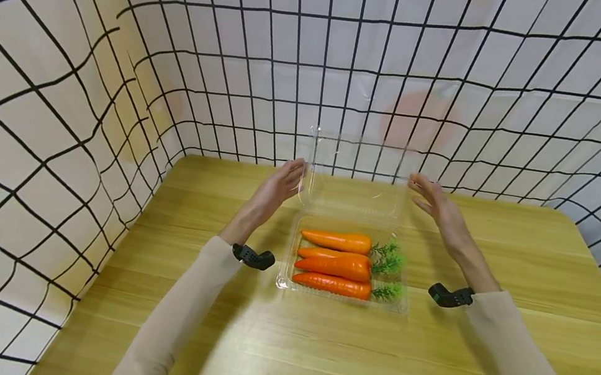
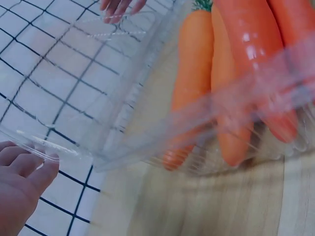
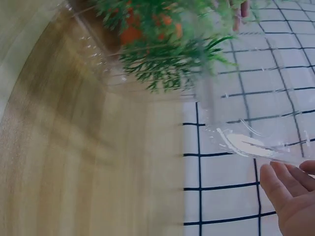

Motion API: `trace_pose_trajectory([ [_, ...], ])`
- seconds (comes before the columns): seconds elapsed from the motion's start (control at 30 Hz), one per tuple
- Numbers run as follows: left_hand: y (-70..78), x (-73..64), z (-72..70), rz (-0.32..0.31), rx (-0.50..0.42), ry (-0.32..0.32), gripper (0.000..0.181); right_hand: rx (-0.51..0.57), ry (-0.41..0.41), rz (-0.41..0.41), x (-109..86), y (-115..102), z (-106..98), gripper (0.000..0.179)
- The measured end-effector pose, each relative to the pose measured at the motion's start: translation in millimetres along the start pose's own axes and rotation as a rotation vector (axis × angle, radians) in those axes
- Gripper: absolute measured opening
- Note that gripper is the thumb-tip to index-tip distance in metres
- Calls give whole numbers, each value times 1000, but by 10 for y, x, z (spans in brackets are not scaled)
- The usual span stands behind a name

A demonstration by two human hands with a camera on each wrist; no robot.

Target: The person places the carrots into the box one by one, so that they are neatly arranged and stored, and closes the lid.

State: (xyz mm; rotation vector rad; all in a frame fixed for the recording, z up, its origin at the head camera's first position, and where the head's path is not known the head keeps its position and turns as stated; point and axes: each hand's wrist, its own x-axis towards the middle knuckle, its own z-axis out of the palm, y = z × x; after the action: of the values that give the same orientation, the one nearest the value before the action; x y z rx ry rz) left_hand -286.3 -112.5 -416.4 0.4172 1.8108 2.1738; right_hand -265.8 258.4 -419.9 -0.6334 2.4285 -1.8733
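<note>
A clear plastic hinged box (image 1: 284, 273) lies on the table with its transparent lid (image 1: 355, 203) raised at the back. Several orange carrots (image 1: 336, 240) with green leafy tops (image 1: 389, 262) lie side by side in its base, tips to the left. At the lid's left edge is my left hand (image 1: 278, 188), fingers extended; the left wrist view shows the fingertips (image 2: 47, 169) right at the lid's rim. On the opposite side my right hand (image 1: 441, 211) reaches the lid's right edge with spread fingers, fingertips (image 3: 269, 179) just under the rim in the right wrist view.
The box stands on a light wooden table (image 1: 279, 360). Behind it and along the left hangs a white cloth (image 1: 274, 34) with a black grid. Black wrist devices (image 1: 254, 257) sit on both wrists.
</note>
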Motion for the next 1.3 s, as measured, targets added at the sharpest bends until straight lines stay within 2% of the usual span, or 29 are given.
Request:
trace_pose_trajectory([
  [0.13,78,-43,30,36,11,5,62,11,26,-41,-20,-51,-16,61],
  [0.27,144,-70,51,77,11,-2,61,68,52,-94,-47,-109,-3,59],
  [0.43,217,-85,77,133,-16,1,59,119,80,-147,-71,-167,10,58],
  [0.53,250,-96,96,147,-40,7,58,128,92,-166,-93,-192,3,57],
  [0.73,306,-142,129,151,-65,-1,56,91,111,-193,-156,-258,-11,53],
  [1.0,433,-295,163,163,-27,-1,57,71,127,-238,-294,-402,23,49],
  [1.3,457,-573,163,138,107,-36,54,-47,94,-238,-537,-497,42,46],
])
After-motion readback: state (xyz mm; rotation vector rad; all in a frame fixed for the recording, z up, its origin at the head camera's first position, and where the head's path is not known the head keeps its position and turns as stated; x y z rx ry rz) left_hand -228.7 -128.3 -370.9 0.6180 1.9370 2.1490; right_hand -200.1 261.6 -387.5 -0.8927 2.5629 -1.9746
